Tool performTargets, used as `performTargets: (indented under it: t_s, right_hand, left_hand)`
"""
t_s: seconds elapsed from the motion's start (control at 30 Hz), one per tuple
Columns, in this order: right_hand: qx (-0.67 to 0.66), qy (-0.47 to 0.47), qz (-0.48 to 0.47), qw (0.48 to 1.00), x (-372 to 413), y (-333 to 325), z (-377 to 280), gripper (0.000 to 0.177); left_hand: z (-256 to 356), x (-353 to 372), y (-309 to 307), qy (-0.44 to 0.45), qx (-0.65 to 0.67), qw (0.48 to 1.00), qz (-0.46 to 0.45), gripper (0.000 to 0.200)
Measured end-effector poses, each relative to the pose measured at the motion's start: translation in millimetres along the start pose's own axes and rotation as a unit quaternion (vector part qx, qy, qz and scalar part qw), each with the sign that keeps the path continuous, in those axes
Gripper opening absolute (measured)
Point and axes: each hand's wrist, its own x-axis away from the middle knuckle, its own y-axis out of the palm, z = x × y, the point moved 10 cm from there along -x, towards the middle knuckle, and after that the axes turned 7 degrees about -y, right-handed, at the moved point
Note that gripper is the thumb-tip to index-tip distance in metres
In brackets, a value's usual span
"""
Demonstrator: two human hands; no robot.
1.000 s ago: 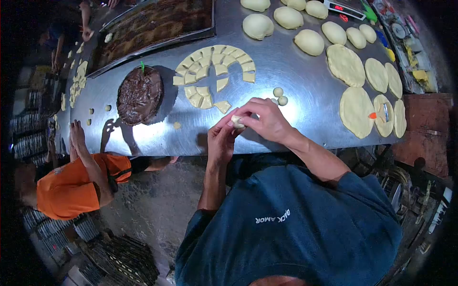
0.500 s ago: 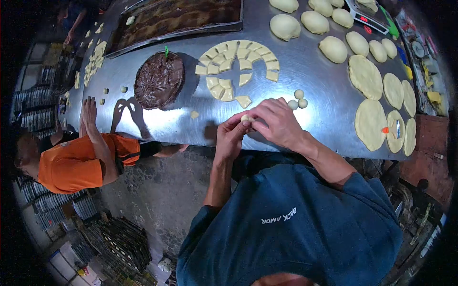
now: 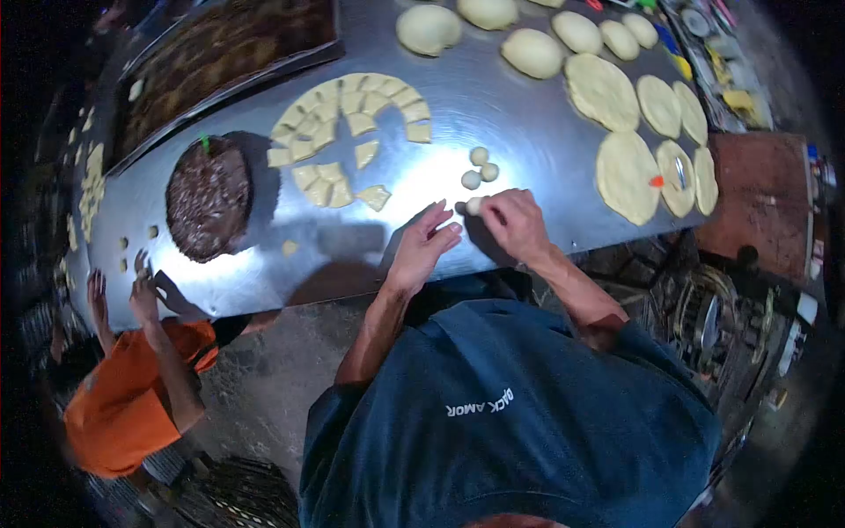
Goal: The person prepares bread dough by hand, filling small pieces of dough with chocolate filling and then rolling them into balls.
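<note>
My right hand (image 3: 518, 223) pinches a small pale dough ball (image 3: 474, 206) between thumb and fingertips, just over the metal table. To its left, my left hand (image 3: 424, 247) is off the ball, with its fingers apart and nothing in them. Three rolled dough balls (image 3: 478, 157) lie together a little beyond my right hand. Further off to the left, cut dough pieces (image 3: 308, 132) form a broken ring, and one loose dough piece (image 3: 374, 197) lies nearest my left hand. A tiny flat dough scrap (image 3: 290, 248) rests near the table's front edge.
On the left are a dark brown, glossy filling mound (image 3: 209, 198) and a large tray (image 3: 220, 75). Bigger dough lumps (image 3: 532, 53) and flattened dough rounds (image 3: 627, 178) lie on the right. A co-worker in an orange shirt (image 3: 128, 405) works at the table's left end.
My hands have parted: the left has let go of the dough ball and opened, while the right carries the ball toward the three others. The whole view has shifted and turned.
</note>
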Motion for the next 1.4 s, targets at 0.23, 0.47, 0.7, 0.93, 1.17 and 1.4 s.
performTargets:
  t_s: [0.23, 0.47, 0.7, 0.93, 1.17, 1.4]
  right_hand:
    - [0.247, -0.015, -0.005, 0.969, 90, -25, 31, 0.014]
    - [0.041, 0.074, 0.008, 0.996, 65, -8, 62, 0.015]
    - [-0.669, 0.415, -0.014, 0.616, 78, 12, 64, 0.018]
    - [-0.686, 0.359, -0.020, 0.632, 48, 15, 45, 0.014]
    - [0.055, 0.022, -0.050, 0.997, 107, -35, 90, 0.014]
    - [-0.054, 0.010, 0.059, 0.997, 54, 13, 76, 0.005]
  left_hand:
    - [-26, -5, 8, 0.015, -0.155, 0.987, 0.026, 0.039]
    - [-41, -15, 35, 0.045, -0.321, 0.945, 0.047, 0.040]
    - [39, 17, 115, 0.320, -0.403, 0.851, 0.108, 0.016]
    - [48, 14, 86, 0.258, -0.219, 0.935, 0.107, 0.050]
    - [48, -29, 12, 0.336, -0.478, 0.785, 0.207, 0.067]
    - [52, -57, 71, 0.363, -0.574, 0.725, 0.116, 0.078]
